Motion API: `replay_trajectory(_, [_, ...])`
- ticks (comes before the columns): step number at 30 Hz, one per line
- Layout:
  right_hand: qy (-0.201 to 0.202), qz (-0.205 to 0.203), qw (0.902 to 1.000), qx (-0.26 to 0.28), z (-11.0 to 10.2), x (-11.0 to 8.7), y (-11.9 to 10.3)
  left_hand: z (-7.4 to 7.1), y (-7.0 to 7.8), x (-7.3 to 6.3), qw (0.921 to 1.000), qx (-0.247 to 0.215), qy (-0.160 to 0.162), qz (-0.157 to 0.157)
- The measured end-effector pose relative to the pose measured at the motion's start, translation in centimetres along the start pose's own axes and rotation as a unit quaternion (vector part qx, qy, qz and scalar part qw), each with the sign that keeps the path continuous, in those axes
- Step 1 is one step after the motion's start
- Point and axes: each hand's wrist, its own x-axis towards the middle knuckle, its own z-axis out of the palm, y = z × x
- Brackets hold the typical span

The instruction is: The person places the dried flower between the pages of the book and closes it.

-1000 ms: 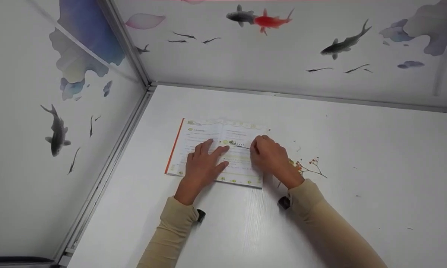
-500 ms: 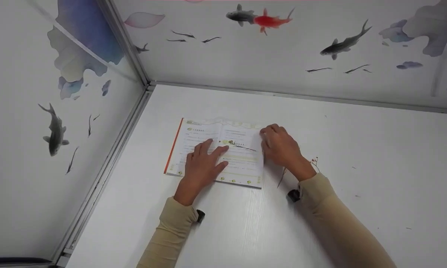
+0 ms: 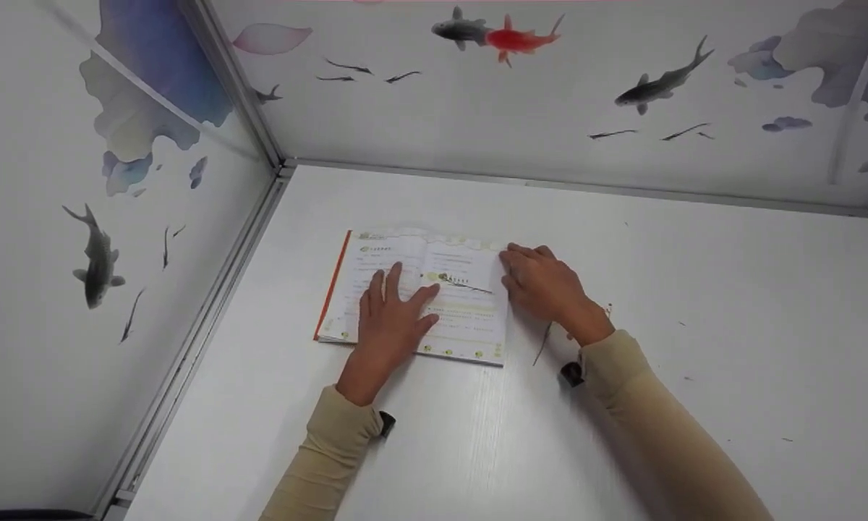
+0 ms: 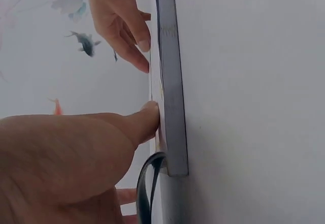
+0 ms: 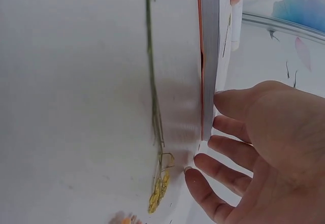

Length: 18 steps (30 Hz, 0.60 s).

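An open book (image 3: 466,325) with an orange cover edge lies on the white table. Across its right page is a thin sprig (image 3: 470,286) with a small greenish head. My left hand (image 3: 390,318) rests with fingers spread over the middle of the pages, its thumb by the sprig's head. At the upper right edge of the book is my right hand (image 3: 546,286). In the right wrist view its thumb (image 5: 233,103) touches the page edge, while the loosely bent fingers reach along and past the book's corner.
Just right of the book a green stem (image 5: 150,66) with a yellow flower head (image 5: 160,193) lies on the table. Red-orange berries (image 3: 610,310) show behind my right wrist. Small dark bits are scattered farther right. Panels painted with fish stand behind and left.
My right hand has left the stem end of the sprig and moved right and up to the page's edge. The sprig stays on the page. My left hand keeps its place.
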Motion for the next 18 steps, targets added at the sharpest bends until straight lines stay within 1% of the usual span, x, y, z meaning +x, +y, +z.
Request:
replay_trajectory(2, [-0.005,0.0,1.0,-0.006,-0.1,0.0,0.1,0.1,0.5,0.0,0.9996,0.018,0.018,0.009])
replay_trajectory(4, [-0.009,0.0,0.9999,-0.009,-0.1,0.0,0.1,0.1,1.0,0.1,0.999,0.028,0.028,0.021])
replay_trajectory(6, [-0.014,0.005,0.9999,-0.008,-0.1,-0.1,0.1,0.1,1.4,0.2,0.9982,0.038,0.028,0.036])
replay_trajectory(9, [-0.013,0.008,0.9999,-0.004,0.0,-0.1,0.1,0.3,2.3,0.1,0.997,0.04,0.016,0.064])
replay_trajectory(12, [-0.01,0.008,0.9999,-0.005,0.0,-0.1,0.1,1.0,3.5,-0.1,0.9917,0.062,0.011,0.112])
replay_trajectory(15, [-0.007,0.006,0.9999,-0.007,0.1,-0.1,0.1,1.7,4.6,-0.2,0.9827,0.097,0.024,0.156])
replay_trajectory(16, [-0.005,0.005,0.9999,-0.007,0.1,-0.1,0.1,1.8,4.9,-0.2,0.9798,0.109,0.03,0.165])
replay_trajectory(18, [-0.002,0.005,1.0,-0.007,0.1,-0.1,0.2,2.1,5.5,-0.1,0.9767,0.123,0.041,0.171])
